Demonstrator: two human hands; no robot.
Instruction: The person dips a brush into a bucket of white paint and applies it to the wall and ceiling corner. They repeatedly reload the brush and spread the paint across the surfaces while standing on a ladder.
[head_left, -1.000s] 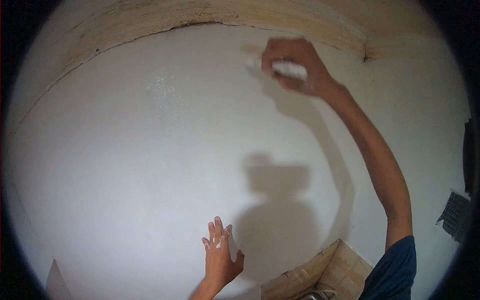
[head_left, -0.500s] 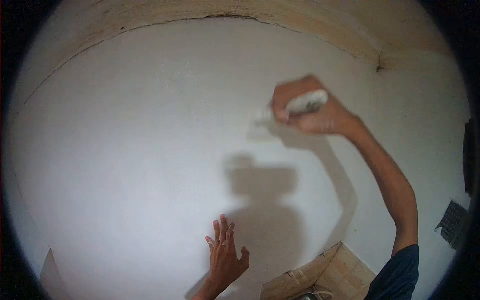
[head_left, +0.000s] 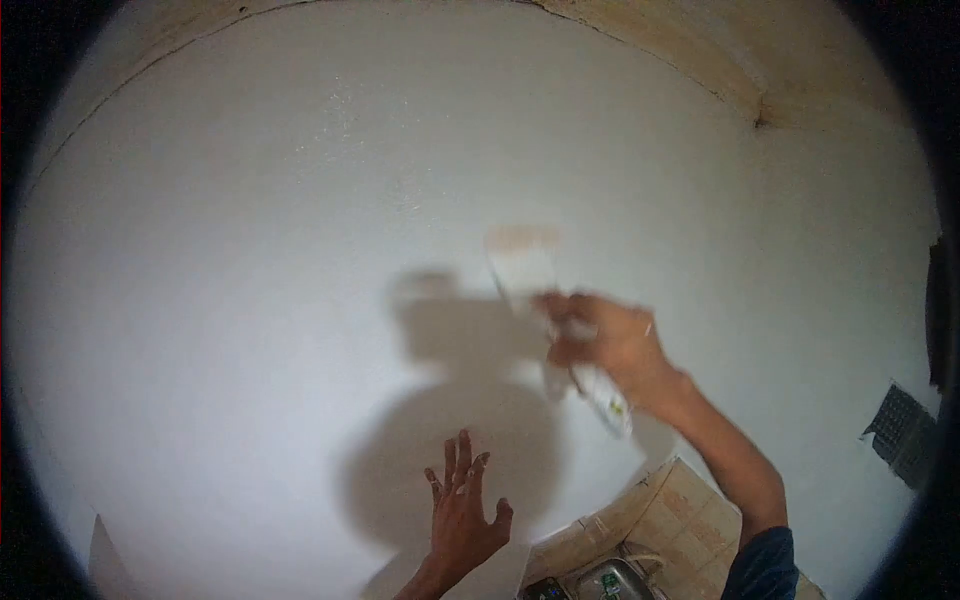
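My right hand (head_left: 612, 345) grips the handle of a white paint brush (head_left: 525, 265), its wide bristle end pointing up and left over the white wall (head_left: 250, 300). The lower end of the handle sticks out below the fingers. Motion blurs the brush and fingertips, so contact with the wall cannot be made out. Low in the view, my left hand (head_left: 468, 515) has its fingers spread against the wall, with white specks on them and nothing held.
A brown, stained ceiling edge (head_left: 690, 75) curves across the top. At the lower right are beige tiles (head_left: 680, 515) and a metallic item (head_left: 612, 580). A dark mesh-like patch (head_left: 902, 432) is on the right wall. Shadows fall around my left hand.
My right hand has moved down with the brush, whose bristle end now points upward. My left hand has shifted slightly right in view. More of the items at the bottom shows.
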